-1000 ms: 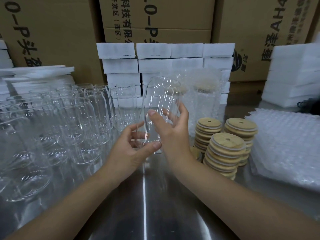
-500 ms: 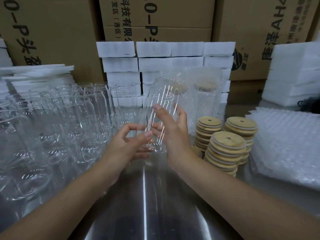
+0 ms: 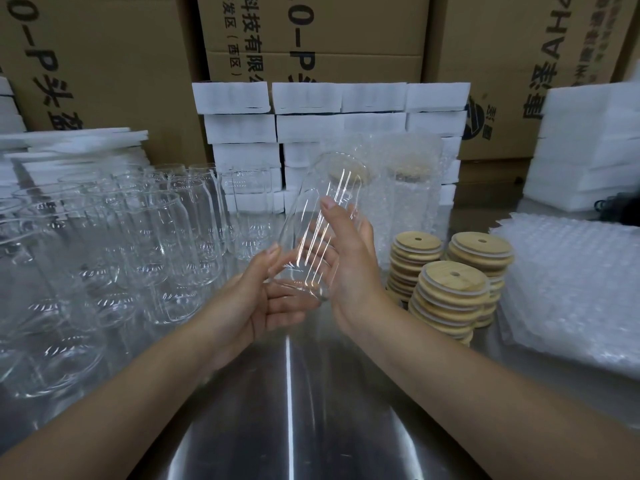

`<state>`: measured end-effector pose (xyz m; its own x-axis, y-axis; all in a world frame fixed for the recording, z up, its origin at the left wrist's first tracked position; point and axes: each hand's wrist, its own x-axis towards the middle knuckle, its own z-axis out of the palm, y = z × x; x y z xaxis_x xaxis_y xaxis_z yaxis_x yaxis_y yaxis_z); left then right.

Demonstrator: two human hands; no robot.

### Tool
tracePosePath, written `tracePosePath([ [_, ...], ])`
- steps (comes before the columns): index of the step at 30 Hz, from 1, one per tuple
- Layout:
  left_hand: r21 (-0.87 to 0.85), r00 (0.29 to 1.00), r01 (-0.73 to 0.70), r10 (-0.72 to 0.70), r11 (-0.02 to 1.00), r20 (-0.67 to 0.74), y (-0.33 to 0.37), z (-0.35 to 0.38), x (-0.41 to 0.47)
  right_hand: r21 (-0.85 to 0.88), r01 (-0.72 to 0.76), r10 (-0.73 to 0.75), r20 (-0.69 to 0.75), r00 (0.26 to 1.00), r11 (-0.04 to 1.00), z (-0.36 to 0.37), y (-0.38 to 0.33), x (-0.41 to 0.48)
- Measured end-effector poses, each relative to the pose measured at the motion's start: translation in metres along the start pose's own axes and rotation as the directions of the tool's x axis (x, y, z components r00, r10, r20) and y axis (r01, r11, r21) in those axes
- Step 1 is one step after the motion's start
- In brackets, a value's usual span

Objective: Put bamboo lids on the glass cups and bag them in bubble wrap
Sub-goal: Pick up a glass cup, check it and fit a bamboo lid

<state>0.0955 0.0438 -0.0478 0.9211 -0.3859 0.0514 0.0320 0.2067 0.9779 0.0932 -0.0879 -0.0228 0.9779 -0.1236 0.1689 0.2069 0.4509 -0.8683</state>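
My left hand [image 3: 266,303] cradles, fingers nearly straight, the base of a tall clear glass cup [image 3: 313,216], tilted above the shiny steel table [image 3: 287,417]. My right hand [image 3: 349,268] grips its wall. It has no lid or bag yet. To the right lie stacked round bamboo lids [image 3: 450,292] and flat bubble-wrap bags [image 3: 571,289]. To the left, many bare glasses [image 3: 166,244] wait. Farther off stand two lidded, bagged cups [image 3: 408,192].

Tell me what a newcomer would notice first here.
A clear glass cup, tilted and lidless, sits centre frame, gripped by the right hand with the left hand at its base. Just right of it stand stacks of bamboo lids. A crowd of empty glass cups fills the left, and bubble wrap sheets lie on the far right.
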Motion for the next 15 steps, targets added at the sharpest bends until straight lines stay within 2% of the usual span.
tracePosePath([
  [5, -0.057, 0.997, 0.052, -0.048, 0.997, 0.065, -0.002, 0.000, 0.001, 0.007, -0.130, 0.130, -0.006, 0.992, 0.992, 0.000, -0.001, 0.001],
  [9, -0.052, 0.996, 0.039, -0.035, 0.998, 0.076, -0.004, 0.002, 0.003, -0.097, -0.028, 0.025, -0.026, 0.999, 0.995, 0.001, 0.000, -0.001],
  [15, 0.043, 0.995, -0.100, 0.101, 0.994, -0.020, -0.008, -0.001, 0.003, -0.375, 0.126, -0.101, 0.086, 0.991, 0.918, 0.008, 0.012, -0.015],
])
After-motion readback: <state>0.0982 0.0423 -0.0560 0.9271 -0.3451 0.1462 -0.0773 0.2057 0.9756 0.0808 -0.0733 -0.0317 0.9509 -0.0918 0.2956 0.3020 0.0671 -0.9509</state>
